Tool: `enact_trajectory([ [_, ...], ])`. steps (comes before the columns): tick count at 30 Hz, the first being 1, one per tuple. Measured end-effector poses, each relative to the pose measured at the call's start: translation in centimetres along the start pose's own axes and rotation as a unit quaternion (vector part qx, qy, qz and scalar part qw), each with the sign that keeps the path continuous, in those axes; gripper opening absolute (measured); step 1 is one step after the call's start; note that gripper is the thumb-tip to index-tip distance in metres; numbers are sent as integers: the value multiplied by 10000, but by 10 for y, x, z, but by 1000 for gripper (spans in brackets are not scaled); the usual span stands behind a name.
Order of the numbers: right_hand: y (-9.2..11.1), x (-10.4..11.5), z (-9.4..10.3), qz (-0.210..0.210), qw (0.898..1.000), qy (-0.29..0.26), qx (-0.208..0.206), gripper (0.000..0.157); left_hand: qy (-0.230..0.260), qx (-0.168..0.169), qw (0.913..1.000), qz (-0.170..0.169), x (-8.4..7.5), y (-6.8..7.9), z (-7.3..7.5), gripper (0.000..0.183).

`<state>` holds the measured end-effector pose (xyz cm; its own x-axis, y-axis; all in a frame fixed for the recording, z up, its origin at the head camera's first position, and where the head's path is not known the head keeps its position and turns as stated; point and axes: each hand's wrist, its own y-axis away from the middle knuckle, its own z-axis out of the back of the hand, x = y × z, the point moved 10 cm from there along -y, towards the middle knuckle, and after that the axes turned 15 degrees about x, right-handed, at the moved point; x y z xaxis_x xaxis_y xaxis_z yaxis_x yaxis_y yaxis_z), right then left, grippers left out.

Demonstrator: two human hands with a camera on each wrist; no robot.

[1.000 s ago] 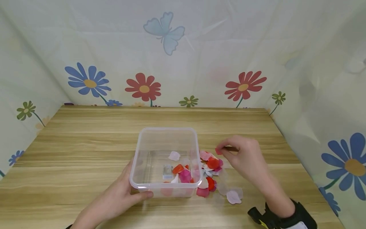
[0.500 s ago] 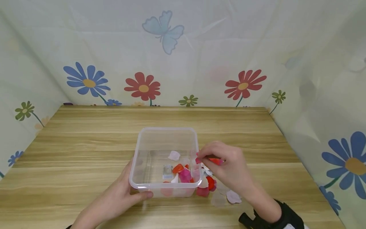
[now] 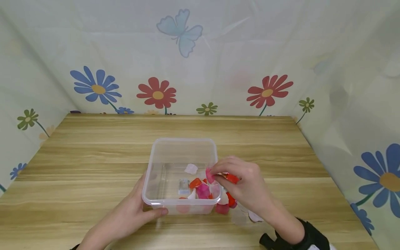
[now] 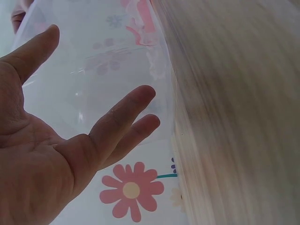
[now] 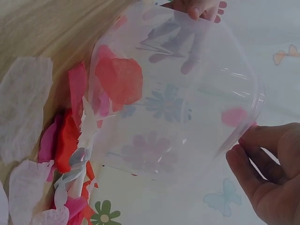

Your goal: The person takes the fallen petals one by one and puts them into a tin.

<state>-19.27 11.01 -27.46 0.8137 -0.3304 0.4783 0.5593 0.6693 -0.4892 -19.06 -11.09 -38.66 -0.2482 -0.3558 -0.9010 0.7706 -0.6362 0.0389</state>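
A clear plastic box (image 3: 179,202) without a lid stands on the wooden table. My left hand (image 3: 132,208) steadies its left side, thumb at the front wall; in the left wrist view the fingers (image 4: 123,110) are spread and fairly straight against the wall. My right hand (image 3: 242,182) is at the box's right rim, pinching a pink petal (image 3: 210,176) between thumb and fingertips. Through the wall in the right wrist view, that pink petal (image 5: 233,117) shows just inside the rim. Several petals (image 3: 203,191), orange, magenta and white, lie inside the box.
A loose pile of artificial petals (image 5: 68,140) in red, pink and white lies right of the box, partly under my right hand. A pale petal (image 3: 255,217) lies nearer the front. Flower-printed cloth (image 3: 231,62) walls the table (image 3: 93,146) at the back and sides.
My right hand has moved left from above the petal pile to the box's right rim, bringing the pink petal along. The left hand and box have stayed in place.
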Motion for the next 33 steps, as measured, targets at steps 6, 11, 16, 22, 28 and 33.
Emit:
enact_trajectory([
  [6, 0, 1, 3, 56, 9997, 216, -53, 14, 40, 12, 10000, -22, 1, -1, 0, 108],
  [11, 0, -5, 11, -214, 9979, 598, -106, 37, -59, -5, 10000, 27, 1, -1, 1, 109],
  [16, 8, -24, 20, -848, 9912, 1018, 36, 36, -94, 3, 10000, 30, 1, -1, 1, 110],
  [22, 20, -51, 23, -1617, 9783, 1231, 400, 31, 74, 61, 9999, 49, 1, -1, 0, 109],
  [28, 30, -82, 17, -2462, 9559, 1281, 961, 27, 308, 95, 9994, 123, 2, -2, -1, 110],
  [33, 43, -111, 0, -3203, 9279, 901, 1681, 26, 367, 95, 9992, 85, 1, -2, -3, 109],
])
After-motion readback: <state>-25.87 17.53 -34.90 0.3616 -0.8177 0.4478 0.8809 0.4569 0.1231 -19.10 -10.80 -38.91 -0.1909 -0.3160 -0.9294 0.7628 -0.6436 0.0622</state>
